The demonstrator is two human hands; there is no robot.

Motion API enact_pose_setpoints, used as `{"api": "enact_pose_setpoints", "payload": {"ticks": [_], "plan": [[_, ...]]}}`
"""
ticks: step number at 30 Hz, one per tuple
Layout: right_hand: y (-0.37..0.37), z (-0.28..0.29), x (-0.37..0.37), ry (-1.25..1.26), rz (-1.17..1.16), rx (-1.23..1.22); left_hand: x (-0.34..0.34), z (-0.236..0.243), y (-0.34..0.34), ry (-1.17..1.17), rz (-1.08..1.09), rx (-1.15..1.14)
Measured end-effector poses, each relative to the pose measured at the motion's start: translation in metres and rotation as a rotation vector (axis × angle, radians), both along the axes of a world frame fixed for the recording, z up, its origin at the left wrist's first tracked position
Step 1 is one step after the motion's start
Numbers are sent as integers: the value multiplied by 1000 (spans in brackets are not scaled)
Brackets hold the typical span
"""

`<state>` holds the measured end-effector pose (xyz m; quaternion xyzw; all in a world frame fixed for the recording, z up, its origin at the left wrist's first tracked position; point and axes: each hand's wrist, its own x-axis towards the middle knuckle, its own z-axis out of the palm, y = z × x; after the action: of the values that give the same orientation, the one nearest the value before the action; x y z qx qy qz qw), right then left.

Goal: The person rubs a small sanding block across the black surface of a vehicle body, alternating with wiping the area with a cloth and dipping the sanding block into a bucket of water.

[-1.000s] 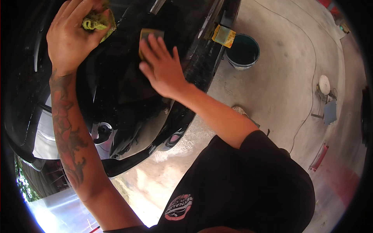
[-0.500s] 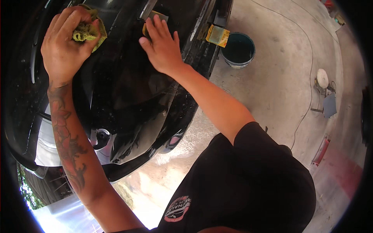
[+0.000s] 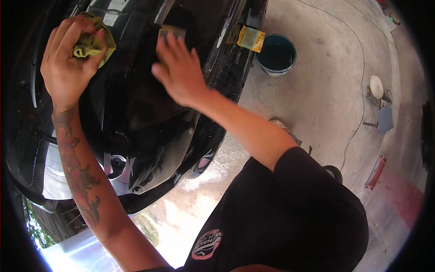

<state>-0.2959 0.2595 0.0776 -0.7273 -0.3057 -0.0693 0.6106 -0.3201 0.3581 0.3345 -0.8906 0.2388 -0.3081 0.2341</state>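
Note:
Bunched yellow-green cloth (image 3: 93, 45) is gripped in my left hand (image 3: 65, 63) above a glossy black car panel (image 3: 131, 104) dotted with water drops. My right hand (image 3: 181, 75), smeared by motion, lies with its fingers stretched out flat over a thin grey-and-tan pad (image 3: 174, 31), perhaps a piece of sandpaper. The pad's far edge shows beyond my fingertips; the rest is under the hand. Dark, wet-looking bodywork surrounds both hands.
A yellow packet (image 3: 251, 39) rests at the car's right edge beside a dark bucket (image 3: 276, 54) on the concrete floor. Farther right stand a small stool-like object (image 3: 376, 88) with a grey panel (image 3: 385, 119) and a long cable (image 3: 362, 77). A headlight (image 3: 118, 167) sits at the near end.
My right hand has slid toward me and slightly left along the panel, the pad shifting with it. My left hand, still holding the cloth, has moved a little left and nearer.

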Motion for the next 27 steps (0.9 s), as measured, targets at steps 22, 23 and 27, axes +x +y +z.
{"api": "enact_pose_setpoints", "payload": {"ticks": [22,23,27], "plan": [[-9,-26,17,73,-29,-67,-7,4,-2,-21,-1,-10],[-8,-25,15,59,-33,-83,-6,3,-1,-22,-9,-16],[-21,-44,-45,41,131,-172,-7,1,2,-25,17,-14]]}}
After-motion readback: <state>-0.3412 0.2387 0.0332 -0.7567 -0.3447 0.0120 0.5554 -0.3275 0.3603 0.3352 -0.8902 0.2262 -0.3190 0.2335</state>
